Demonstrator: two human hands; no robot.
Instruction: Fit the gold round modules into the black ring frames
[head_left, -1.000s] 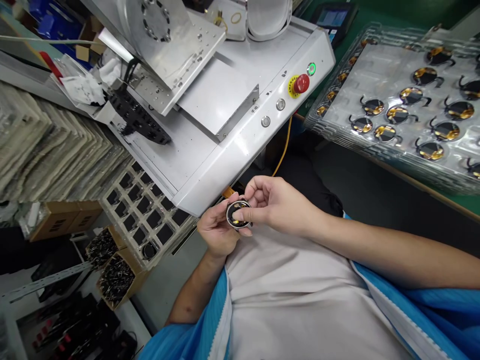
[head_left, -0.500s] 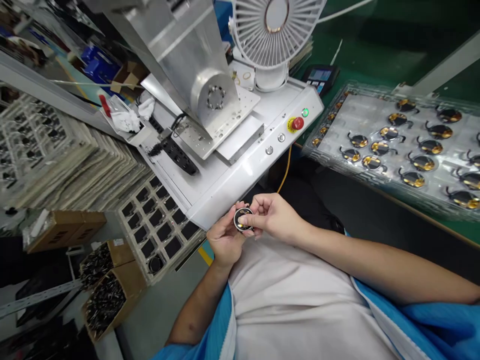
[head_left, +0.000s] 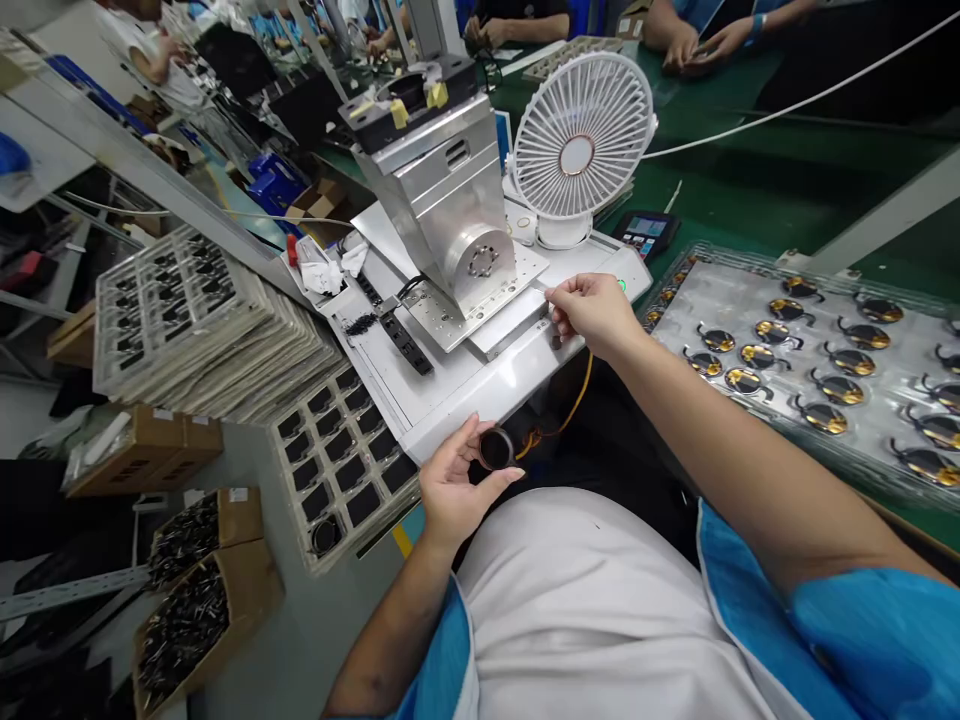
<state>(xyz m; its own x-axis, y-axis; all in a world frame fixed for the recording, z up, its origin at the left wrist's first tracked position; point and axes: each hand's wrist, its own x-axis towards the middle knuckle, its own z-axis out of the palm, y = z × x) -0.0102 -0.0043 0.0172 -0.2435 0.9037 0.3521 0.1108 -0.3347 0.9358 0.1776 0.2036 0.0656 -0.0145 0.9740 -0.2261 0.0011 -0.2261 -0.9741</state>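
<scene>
My left hand (head_left: 459,480) grips a round black disc-shaped part (head_left: 496,449) by its rim, thumb on one side and fingers on the other. The disc's dark face is turned up towards me, just off the front edge of the white bench machine (head_left: 442,420). Over the right part of that machine's front panel is my right hand (head_left: 594,312), thumb and forefinger pinched together and the other fingers curled. Whether anything small is between those fingertips is hidden. The hand covers the red button; a green-lit button (head_left: 622,286) shows beside it.
A metal fixture (head_left: 469,230) stands on the machine, a white fan (head_left: 581,140) behind it. On the right, a clear tray (head_left: 720,290) bears several round parts with ribbon cables. Stacked trays (head_left: 225,350) and a black-pocketed tray (head_left: 341,470) are left. Co-workers' hands (head_left: 697,50) show at the back.
My right hand has left the disc and moved forward to the machine's panel. My left hand keeps the disc, now tilted with a dark face showing. The camera view has tipped up.
</scene>
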